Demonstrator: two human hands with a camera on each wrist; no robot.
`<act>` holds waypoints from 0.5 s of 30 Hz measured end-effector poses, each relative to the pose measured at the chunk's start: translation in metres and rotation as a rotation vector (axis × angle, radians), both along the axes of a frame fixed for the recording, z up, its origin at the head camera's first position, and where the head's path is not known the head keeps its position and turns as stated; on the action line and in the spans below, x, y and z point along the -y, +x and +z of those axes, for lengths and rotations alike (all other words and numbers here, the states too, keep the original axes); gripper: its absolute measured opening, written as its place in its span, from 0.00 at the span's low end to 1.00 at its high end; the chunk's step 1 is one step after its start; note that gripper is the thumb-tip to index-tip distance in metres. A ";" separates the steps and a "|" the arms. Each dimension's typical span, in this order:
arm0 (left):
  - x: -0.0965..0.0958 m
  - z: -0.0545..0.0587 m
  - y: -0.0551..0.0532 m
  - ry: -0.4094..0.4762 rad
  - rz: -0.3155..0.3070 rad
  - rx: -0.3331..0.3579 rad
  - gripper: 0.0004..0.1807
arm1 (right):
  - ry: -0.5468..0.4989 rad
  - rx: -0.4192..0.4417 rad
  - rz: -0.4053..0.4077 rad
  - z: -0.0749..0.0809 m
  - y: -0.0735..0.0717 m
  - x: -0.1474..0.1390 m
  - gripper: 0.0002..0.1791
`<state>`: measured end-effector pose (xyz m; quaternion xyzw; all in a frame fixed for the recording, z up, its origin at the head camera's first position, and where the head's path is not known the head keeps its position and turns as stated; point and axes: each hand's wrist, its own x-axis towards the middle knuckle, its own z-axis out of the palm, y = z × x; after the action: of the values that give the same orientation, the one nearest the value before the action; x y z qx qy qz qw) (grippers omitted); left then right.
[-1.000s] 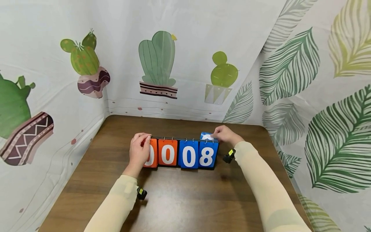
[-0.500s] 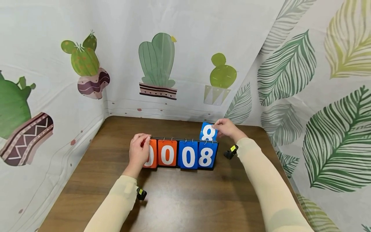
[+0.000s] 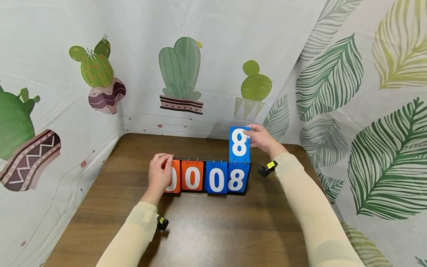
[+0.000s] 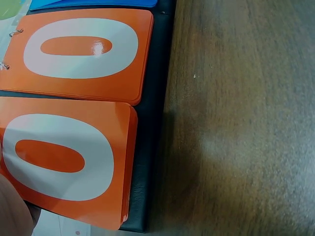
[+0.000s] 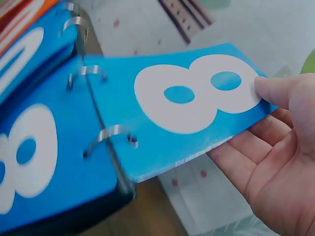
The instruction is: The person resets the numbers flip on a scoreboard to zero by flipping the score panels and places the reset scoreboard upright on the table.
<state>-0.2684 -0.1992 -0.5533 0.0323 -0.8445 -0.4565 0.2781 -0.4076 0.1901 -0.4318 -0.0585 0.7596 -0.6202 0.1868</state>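
A black flip scoreboard (image 3: 204,177) stands on the table, with two orange cards on its left and two blue ones on its right, reading 0, 0, 0, 8. My left hand (image 3: 160,176) grips its upper left end and covers part of the first orange card (image 4: 64,157). Above the rightmost stack, a blue number card (image 3: 238,144) marked 8 stands raised on its metal rings (image 5: 110,132). My right hand (image 3: 261,138) pinches that card near its upper right corner, thumb on the printed face and fingers behind, as the right wrist view shows.
The brown wooden table (image 3: 213,226) runs up to a pale cloth backdrop (image 3: 140,74) printed with cacti. A leaf-patterned cloth (image 3: 370,122) hangs along the right side. Each wrist carries a small black camera (image 3: 267,169).
My right hand has lifted the blue card from behind the scoreboard's top edge to nearly upright, so its whole 8 now shows. The left hand has stayed in place.
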 end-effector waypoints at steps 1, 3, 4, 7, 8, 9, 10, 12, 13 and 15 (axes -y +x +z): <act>0.000 0.000 0.000 -0.002 0.002 0.000 0.12 | -0.010 -0.002 0.012 0.003 0.002 0.002 0.06; 0.000 0.000 0.000 -0.001 0.002 0.002 0.12 | -0.015 -0.011 0.039 0.010 0.007 0.005 0.07; 0.000 0.000 0.000 -0.001 0.002 0.004 0.12 | -0.018 -0.015 0.053 0.013 0.009 0.007 0.08; 0.000 0.000 0.001 0.000 -0.002 0.006 0.12 | -0.010 -0.028 0.108 0.021 0.020 0.008 0.11; 0.000 0.000 0.001 0.002 -0.004 0.009 0.12 | -0.006 -0.033 0.130 0.023 0.024 0.007 0.12; 0.000 0.000 0.001 0.002 -0.006 0.010 0.12 | 0.000 -0.039 0.154 0.025 0.028 0.007 0.14; 0.000 0.001 0.001 0.002 -0.008 0.011 0.12 | 0.006 -0.046 0.183 0.027 0.032 0.005 0.15; 0.000 0.001 0.001 0.002 -0.009 0.013 0.12 | 0.026 -0.063 0.240 0.030 0.042 0.002 0.16; 0.000 0.001 0.001 0.002 -0.009 0.016 0.12 | 0.040 -0.074 0.270 0.031 0.046 0.000 0.17; 0.000 0.000 0.001 -0.001 -0.006 0.016 0.12 | 0.093 -0.117 0.329 0.032 0.056 -0.003 0.16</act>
<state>-0.2675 -0.1995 -0.5529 0.0331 -0.8471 -0.4566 0.2698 -0.3514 0.1932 -0.3993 -0.2097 0.7770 -0.5412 0.2437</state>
